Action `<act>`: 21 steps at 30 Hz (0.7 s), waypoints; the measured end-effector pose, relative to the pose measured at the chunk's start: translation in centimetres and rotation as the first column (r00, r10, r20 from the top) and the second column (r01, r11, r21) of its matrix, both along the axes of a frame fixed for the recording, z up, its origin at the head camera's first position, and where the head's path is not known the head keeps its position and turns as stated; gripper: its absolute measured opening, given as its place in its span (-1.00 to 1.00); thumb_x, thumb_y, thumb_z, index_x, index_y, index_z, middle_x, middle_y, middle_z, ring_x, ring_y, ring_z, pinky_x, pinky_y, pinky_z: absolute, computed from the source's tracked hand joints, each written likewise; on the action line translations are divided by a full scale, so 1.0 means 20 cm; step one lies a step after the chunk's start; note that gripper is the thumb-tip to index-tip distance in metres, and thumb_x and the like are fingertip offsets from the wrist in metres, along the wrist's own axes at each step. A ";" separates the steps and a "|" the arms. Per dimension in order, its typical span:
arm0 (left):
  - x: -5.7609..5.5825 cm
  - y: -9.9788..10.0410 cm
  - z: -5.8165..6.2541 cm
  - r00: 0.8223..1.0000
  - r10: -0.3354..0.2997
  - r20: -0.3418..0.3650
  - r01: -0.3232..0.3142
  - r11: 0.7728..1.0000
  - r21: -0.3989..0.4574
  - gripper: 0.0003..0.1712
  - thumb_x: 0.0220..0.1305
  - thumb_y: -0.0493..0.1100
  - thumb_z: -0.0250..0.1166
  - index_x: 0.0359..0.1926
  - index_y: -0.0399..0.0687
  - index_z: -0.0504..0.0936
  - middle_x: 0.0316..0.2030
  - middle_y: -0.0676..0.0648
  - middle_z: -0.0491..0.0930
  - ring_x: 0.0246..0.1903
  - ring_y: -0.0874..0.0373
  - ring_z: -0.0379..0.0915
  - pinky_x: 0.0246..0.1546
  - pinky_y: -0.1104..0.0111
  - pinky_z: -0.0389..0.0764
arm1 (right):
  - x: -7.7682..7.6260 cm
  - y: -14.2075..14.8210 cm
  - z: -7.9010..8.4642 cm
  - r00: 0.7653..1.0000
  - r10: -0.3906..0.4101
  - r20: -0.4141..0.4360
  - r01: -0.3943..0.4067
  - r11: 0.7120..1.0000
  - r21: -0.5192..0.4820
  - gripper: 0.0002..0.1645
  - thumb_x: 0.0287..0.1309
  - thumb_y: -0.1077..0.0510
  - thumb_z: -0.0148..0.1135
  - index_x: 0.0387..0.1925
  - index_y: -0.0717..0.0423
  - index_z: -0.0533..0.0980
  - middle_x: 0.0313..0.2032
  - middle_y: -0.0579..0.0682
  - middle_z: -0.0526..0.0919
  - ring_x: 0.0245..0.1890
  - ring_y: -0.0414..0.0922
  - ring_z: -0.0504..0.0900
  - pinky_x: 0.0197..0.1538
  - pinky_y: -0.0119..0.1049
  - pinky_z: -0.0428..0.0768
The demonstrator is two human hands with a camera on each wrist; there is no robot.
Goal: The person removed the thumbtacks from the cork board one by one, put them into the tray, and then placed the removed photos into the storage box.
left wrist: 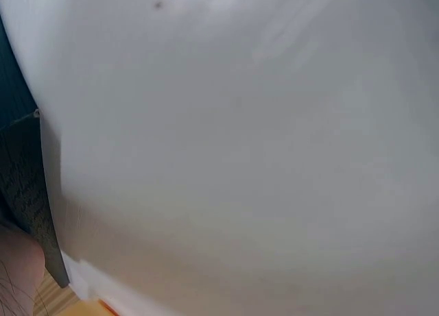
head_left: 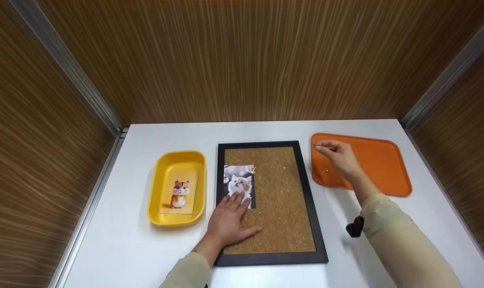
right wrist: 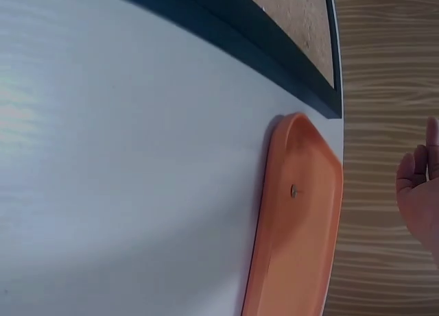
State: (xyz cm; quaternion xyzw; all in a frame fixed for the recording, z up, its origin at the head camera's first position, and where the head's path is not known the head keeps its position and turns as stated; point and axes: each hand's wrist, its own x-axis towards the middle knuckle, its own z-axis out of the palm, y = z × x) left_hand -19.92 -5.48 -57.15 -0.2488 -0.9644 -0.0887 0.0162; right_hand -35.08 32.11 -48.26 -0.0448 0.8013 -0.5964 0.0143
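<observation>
In the head view my left hand (head_left: 229, 220) lies flat on the cork board (head_left: 282, 204), its fingers spread over the lower part of a kitten picture (head_left: 239, 180). The picture sits along the board's left side, inside the black frame. Over the left end of the orange tray (head_left: 380, 164), my right hand (head_left: 340, 156) has thumb and fingertips together, pinching what looks like a tiny thumbtack. Another thumbtack (right wrist: 294, 191) lies on the tray in the right wrist view. The left wrist view shows mostly white table, with the board's frame at its left edge.
Left of the board stands a yellow bin (head_left: 151, 200) holding a hamster picture (head_left: 180, 196). Wood-patterned panels (head_left: 242, 60) rise behind the white table (head_left: 117, 236) and at both sides. The tray lies right of the board, a narrow strip of table between them.
</observation>
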 end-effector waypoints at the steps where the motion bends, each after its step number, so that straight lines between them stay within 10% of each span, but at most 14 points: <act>1: 0.00 0.00 0.00 1.000 0.000 -0.001 0.000 1.000 0.001 0.16 0.27 0.72 -0.01 0.56 0.01 0.43 0.58 -0.12 0.28 0.56 -0.05 0.19 0.59 0.08 0.13 | 0.00 0.01 0.00 1.000 -0.002 0.007 0.002 1.000 0.008 -0.64 0.48 0.18 0.32 0.09 0.42 0.65 -0.03 -0.01 0.78 -0.04 -0.25 0.64 0.06 -0.47 0.62; 21: 0.00 0.00 0.00 1.000 -0.005 -0.002 0.005 1.000 -0.006 0.15 0.27 0.71 0.00 0.56 0.01 0.44 0.58 -0.12 0.29 0.56 -0.03 0.19 0.60 0.08 0.12 | 0.07 0.30 -0.01 0.987 -0.115 0.117 0.105 0.991 0.085 -0.48 0.52 0.03 0.28 0.24 0.39 0.58 -0.06 -0.26 0.72 0.04 -0.17 0.56 0.14 -0.49 0.55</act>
